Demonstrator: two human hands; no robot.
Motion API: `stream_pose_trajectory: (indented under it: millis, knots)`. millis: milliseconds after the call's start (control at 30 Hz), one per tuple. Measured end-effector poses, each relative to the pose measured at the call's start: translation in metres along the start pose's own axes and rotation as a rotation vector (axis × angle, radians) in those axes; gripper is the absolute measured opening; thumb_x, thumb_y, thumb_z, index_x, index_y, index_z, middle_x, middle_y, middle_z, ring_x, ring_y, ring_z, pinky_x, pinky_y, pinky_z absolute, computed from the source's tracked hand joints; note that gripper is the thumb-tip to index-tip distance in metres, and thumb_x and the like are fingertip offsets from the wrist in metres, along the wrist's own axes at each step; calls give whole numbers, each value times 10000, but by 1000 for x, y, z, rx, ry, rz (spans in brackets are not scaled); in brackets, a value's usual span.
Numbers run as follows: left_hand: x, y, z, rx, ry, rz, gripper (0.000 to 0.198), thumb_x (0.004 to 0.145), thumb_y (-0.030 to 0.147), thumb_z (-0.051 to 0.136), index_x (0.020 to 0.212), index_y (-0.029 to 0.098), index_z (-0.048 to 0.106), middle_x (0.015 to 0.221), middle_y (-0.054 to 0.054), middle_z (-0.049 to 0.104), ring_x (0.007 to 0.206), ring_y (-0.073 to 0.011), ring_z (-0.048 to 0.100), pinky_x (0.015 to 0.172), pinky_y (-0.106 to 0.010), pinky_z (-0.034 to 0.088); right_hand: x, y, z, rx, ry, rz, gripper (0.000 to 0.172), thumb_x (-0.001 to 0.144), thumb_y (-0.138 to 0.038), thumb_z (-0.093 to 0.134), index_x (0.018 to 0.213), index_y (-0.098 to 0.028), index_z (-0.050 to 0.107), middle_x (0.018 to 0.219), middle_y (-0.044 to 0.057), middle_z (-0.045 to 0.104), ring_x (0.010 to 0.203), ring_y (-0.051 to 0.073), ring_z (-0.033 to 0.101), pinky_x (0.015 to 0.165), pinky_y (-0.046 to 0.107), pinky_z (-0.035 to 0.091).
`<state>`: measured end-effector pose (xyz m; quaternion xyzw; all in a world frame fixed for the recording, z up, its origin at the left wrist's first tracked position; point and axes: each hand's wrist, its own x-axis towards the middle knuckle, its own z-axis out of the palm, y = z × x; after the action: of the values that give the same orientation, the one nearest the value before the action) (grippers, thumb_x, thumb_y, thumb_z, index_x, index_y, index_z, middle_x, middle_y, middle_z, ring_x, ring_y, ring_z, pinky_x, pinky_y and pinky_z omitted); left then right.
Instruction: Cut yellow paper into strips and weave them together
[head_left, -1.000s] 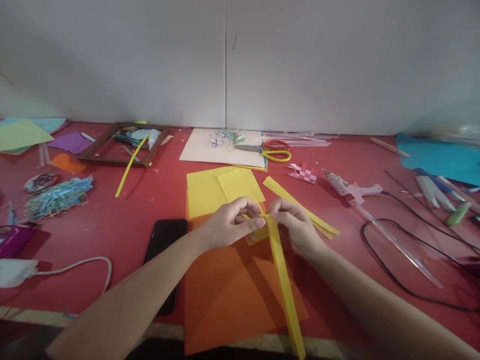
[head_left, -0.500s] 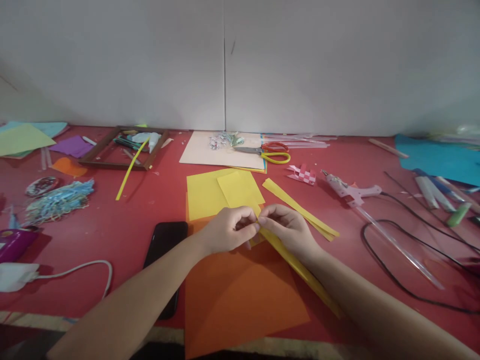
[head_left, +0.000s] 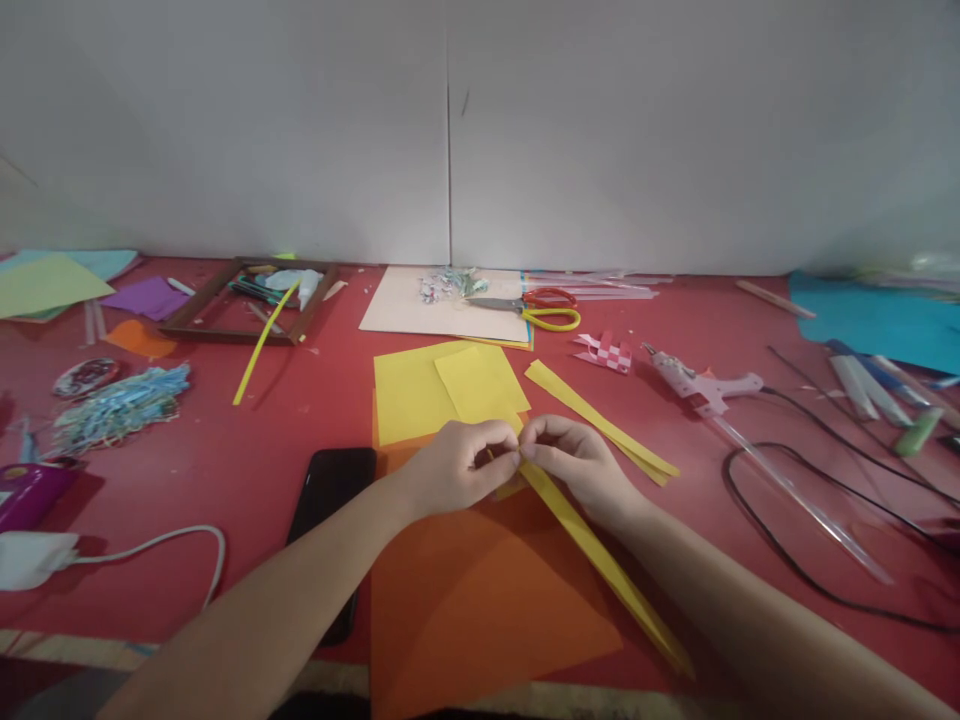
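A person's left hand [head_left: 463,462] and right hand [head_left: 581,465], close together over the middle of a red surface [head_left: 255,470], both pinched the upper end of a yellow strip [head_left: 597,552]. Long, narrow and matte, the strip showed lengthwise lines, as of layers lying together, and slanted down toward the surface's near edge; its pinched tip was hidden by the hands. Beneath lay an orange sheet [head_left: 480,600] running out over that edge, with yellow paper [head_left: 409,395] covering its far end. A black phone [head_left: 337,480] lay just left, loose yellow strips [head_left: 600,421] right. Red-and-yellow-handled scissors [head_left: 523,304] rested near the far edge, a pink glue gun [head_left: 709,388] to their right.
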<state>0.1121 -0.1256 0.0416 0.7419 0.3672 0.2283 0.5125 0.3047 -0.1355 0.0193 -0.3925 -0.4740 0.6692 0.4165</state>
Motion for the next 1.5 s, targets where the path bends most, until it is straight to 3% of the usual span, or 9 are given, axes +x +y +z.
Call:
stream_pose_trajectory:
  millis: [167,367,867,1100,1167,1233,1333,1400,1500]
  knots:
    - [1,0,1,67,-3,44,193,947,329,484,823,190,536,646,32,599,532,-86,494,521,-208,363,1,-1,-2,-96,27,-36,123,762,-262,715,705,-177,648,675,-18,588,635,116,519,623,259,404]
    - [2,2,1,122,125,120,197,944,318,489,805,189,547,664,38,548,558,-80,452,551,-211,347,0,-1,-3,-112,55,-56,144,777,-292,707,719,-187,628,657,-27,547,599,106,448,576,256,338]
    - [3,-2,-4,1,336,96,209,974,359,461,838,202,491,692,56,492,521,-71,613,491,-182,424,3,2,-4,-131,74,-51,119,778,-255,667,708,-190,597,628,-48,492,555,88,365,536,253,266]
    - [6,-8,-9,-126,742,108,203,968,374,468,847,212,478,566,72,479,479,-78,555,514,-191,451,3,2,-3,-74,67,-12,131,769,-265,679,704,-192,591,643,-36,529,569,101,455,553,257,333]
    - [6,-7,-8,-211,787,76,214,966,393,471,848,214,467,547,73,483,475,-79,541,513,-190,446,3,3,-3,-75,71,-22,130,758,-262,684,697,-191,595,641,-36,526,564,101,455,547,255,334]
    - [5,-3,-6,-374,736,20,232,952,442,493,893,222,450,545,85,480,453,-77,529,499,-191,438,3,4,-4,-91,86,-37,125,747,-255,688,688,-187,601,638,-35,523,558,95,432,534,248,319]
    - [5,0,-2,-569,533,-59,396,854,515,628,1033,227,425,597,99,504,416,-73,516,470,-202,429,2,3,-5,-94,109,-42,130,745,-268,687,689,-189,601,621,-36,510,542,93,398,512,246,293]
    - [4,1,-1,-540,385,-123,526,758,510,735,1085,202,459,641,78,552,421,-75,525,474,-215,431,2,2,-4,-96,106,-27,149,748,-295,690,695,-193,596,606,-40,500,523,93,377,498,248,277]
    - [4,-1,-1,-365,223,-233,450,717,473,778,987,162,598,607,34,584,475,-105,558,481,-224,417,1,0,-1,-120,79,-3,169,740,-316,706,701,-194,596,626,-31,524,537,102,416,510,252,307]
